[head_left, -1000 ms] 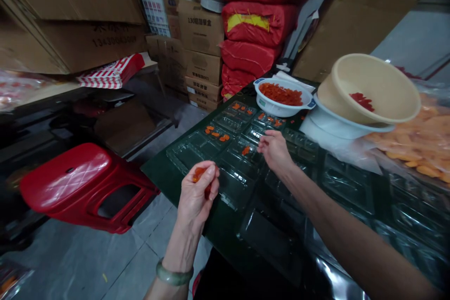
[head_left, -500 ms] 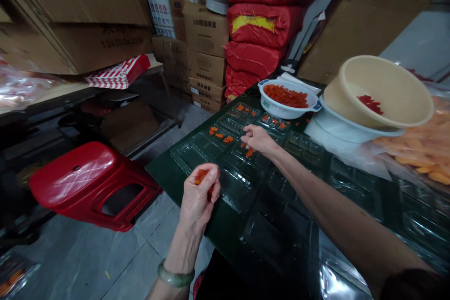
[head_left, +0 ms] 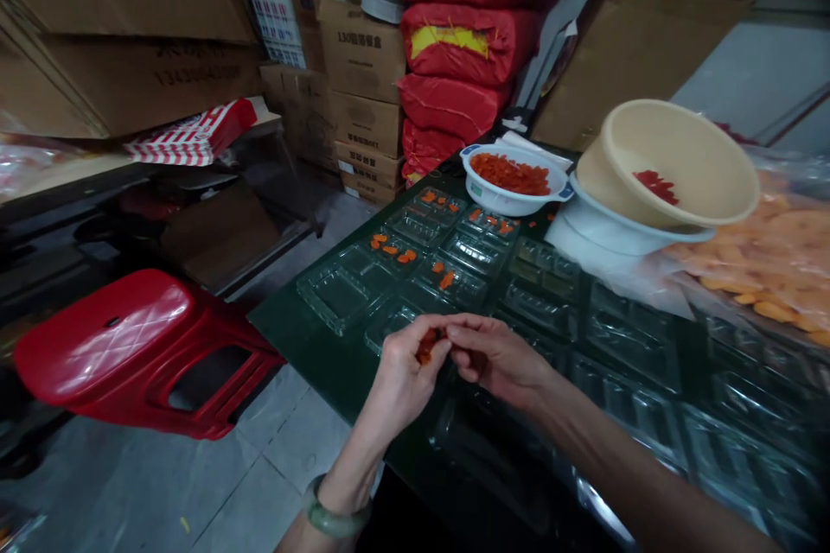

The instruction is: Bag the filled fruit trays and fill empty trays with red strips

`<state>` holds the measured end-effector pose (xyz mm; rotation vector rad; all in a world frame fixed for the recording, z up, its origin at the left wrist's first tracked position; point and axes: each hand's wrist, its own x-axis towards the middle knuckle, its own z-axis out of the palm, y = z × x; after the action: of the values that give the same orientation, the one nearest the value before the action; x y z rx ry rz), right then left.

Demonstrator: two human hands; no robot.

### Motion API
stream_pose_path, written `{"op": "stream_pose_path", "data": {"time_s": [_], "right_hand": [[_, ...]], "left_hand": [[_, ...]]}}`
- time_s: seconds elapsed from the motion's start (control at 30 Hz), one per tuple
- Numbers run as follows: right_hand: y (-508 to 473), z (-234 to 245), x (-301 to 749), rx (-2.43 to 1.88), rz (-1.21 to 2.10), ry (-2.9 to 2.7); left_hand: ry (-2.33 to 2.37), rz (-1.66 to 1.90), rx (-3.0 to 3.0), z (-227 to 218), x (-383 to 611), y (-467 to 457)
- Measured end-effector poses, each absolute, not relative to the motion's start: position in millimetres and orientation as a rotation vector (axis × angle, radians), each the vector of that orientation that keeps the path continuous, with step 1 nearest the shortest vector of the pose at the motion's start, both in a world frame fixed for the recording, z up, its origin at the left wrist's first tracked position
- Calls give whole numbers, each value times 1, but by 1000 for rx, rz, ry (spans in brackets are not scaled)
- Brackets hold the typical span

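My left hand (head_left: 410, 363), with a green bangle (head_left: 335, 510) on its wrist, is closed around several small orange pieces (head_left: 426, 347). My right hand (head_left: 496, 354) meets it over the near side of the table, fingertips pinched together against the left hand's fingers. What the right fingers hold, if anything, is hidden. Just beyond both hands, a clear plastic tray (head_left: 424, 285) has orange pieces (head_left: 446, 278) in it. Farther left, another row of orange pieces (head_left: 391, 250) lies in a tray. A white basin (head_left: 512, 201) heaped with orange-red pieces (head_left: 509, 174) stands at the far end.
Clear trays (head_left: 632, 333) cover much of the dark green table (head_left: 324, 341). On the right, a cream bowl (head_left: 687, 147) sits tilted on a white basin, beside a bag of orange pieces (head_left: 771, 251). A red stool (head_left: 117, 328) stands left; cartons (head_left: 363, 52) and red sacks (head_left: 460, 43) stand behind.
My right hand has drawn back from the far trays to my left hand. My left hand has moved right with its orange pieces. The view has shifted slightly right.
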<state>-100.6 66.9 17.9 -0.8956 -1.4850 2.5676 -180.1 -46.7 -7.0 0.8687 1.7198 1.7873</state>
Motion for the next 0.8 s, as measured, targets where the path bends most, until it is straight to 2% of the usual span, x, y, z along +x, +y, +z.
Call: {"op": "stream_pose_path", "data": {"time_s": [0.07,0.2,0.27,0.43,0.67,0.8], "right_hand": [[81,15,-104,-943,2363,-1639],[118,1,-115,-908,1407,-2130],[133,-9,-124,-879,1079,-2251],[144,-23,-159,-751,902,-2427],[151,-16,-182,-708,632,-2674],[160,-18,-169,-511,467,-2890]], "left_hand": [[1599,1892,638,-7,-182,-45],[1243,2008,237,-5,-190,-45],[1099,2009,168,-3,-193,-46],[925,2022,69,0,-195,-50],[1039,2052,153,-1,-203,-55],[1060,2058,135,-4,-206,-56]]}}
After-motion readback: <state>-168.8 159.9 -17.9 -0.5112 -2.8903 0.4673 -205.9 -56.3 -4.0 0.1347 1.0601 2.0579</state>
